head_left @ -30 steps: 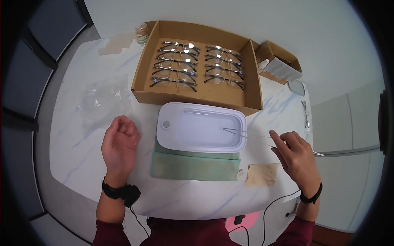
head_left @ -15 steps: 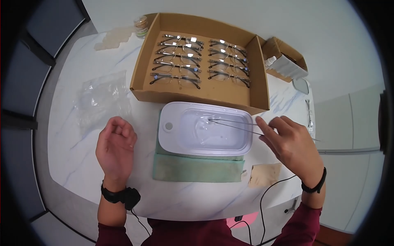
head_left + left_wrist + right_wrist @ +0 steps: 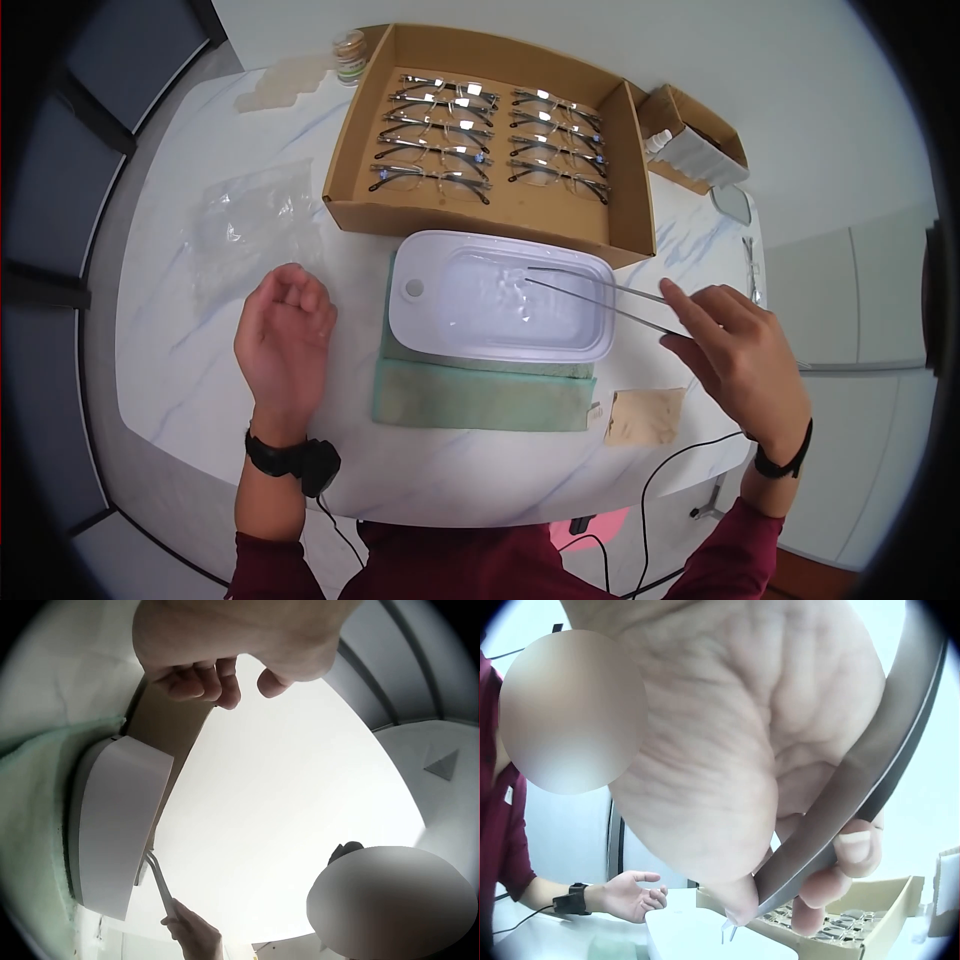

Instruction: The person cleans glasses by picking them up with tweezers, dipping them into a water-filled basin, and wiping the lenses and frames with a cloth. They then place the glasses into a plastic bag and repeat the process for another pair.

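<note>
My right hand (image 3: 738, 345) pinches a pair of long metal tweezers (image 3: 817, 832) between thumb and fingers. The tweezers' two arms stand apart, and their tips reach into a white plastic basin (image 3: 418, 325), where rippled water glints around them. No object shows clearly between the tips. To the left of the basin, my left hand (image 3: 285, 340) is held palm up over the table, fingers loosely curled and holding nothing. Beneath the basin lies a folded green cloth (image 3: 480, 397).
Behind the basin stands a cardboard box (image 3: 500, 222) with two columns of eyeglasses (image 3: 430, 182). A clear plastic bag (image 3: 250, 225) lies at left. At right are a tan cloth piece (image 3: 643, 416), a smaller carton (image 3: 695, 165) and a cable (image 3: 660, 480).
The tweezers' tips have moved from the basin's right part toward its upper middle and spread apart, and the water now ripples. My right hand has shifted rightward; the left stays almost still.
</note>
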A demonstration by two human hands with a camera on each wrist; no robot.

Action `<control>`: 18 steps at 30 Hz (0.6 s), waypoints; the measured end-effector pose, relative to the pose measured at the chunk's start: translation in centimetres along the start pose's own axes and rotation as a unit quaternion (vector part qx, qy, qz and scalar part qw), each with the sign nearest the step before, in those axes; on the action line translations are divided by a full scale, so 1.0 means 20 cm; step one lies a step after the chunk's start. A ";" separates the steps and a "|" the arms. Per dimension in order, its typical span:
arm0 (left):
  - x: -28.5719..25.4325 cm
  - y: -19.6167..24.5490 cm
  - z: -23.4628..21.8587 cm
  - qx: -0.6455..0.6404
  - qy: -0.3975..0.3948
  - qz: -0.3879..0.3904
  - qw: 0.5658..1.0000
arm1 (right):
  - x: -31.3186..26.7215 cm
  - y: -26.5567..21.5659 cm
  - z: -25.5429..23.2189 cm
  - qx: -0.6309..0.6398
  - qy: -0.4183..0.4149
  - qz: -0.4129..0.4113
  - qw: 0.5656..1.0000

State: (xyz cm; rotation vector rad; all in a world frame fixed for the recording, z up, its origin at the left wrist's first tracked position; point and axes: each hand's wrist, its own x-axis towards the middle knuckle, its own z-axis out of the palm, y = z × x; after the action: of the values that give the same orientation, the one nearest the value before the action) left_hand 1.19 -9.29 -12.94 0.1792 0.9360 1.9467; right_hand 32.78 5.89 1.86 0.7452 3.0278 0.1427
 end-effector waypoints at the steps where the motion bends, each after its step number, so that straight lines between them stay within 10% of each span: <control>1: 0.00 0.00 0.00 -0.005 0.010 -0.004 1.000 | -0.02 0.00 -0.03 0.005 0.010 0.012 1.000; 18: 0.03 -0.01 -0.05 -0.055 -0.019 -0.025 0.998 | -0.22 -0.12 -0.03 0.097 0.095 0.111 0.985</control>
State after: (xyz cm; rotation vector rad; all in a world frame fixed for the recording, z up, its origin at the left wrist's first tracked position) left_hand 0.54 -9.30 -13.80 0.1279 0.8001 1.9366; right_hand 35.53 1.61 2.30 1.1495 3.1587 -0.0845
